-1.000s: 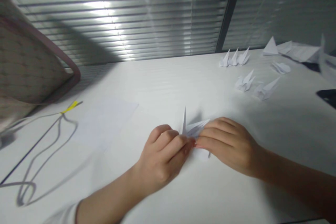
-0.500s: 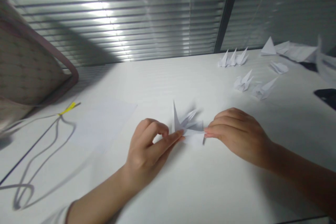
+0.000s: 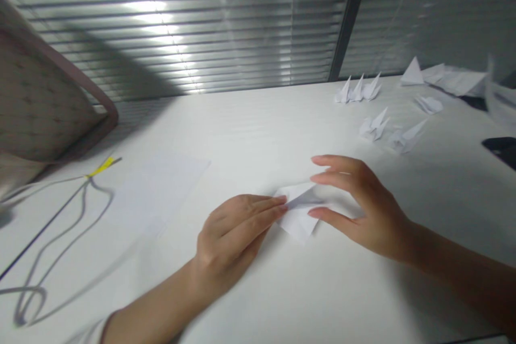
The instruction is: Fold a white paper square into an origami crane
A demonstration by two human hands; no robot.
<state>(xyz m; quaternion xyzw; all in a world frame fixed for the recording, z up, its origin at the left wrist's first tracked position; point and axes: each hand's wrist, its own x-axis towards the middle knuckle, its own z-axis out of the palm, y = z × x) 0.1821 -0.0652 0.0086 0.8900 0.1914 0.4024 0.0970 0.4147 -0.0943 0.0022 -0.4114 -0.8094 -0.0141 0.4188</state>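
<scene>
At far left, a quilted cushion [image 3: 36, 91] with a pinkish rim leans by the counter [image 3: 262, 134], below slatted blinds [image 3: 181, 27]. A grey cable [image 3: 80, 209] with a yellow tag [image 3: 101, 166] lies looped on the counter, just left of a flat paper sheet [image 3: 161, 193]. The left hand [image 3: 234, 242] comes in next, open and flat, not gripping; its fingertips [image 3: 278, 205] rest on the left corner of the folded white paper [image 3: 298, 215]. That paper lies on the counter between both hands, closer to the left one. The right hand [image 3: 363, 209] is open too, arched over the counter, with its fingers above the paper's far edge and its thumb [image 3: 322, 215] at the right edge; I cannot tell whether the thumb touches. Farther right, well apart from the hands, stand a row of paper cranes [image 3: 357, 90] and two more cranes [image 3: 374, 126], with loose paper pieces [image 3: 455, 81] beyond and a dark object [image 3: 500, 150] at the edge.
</scene>
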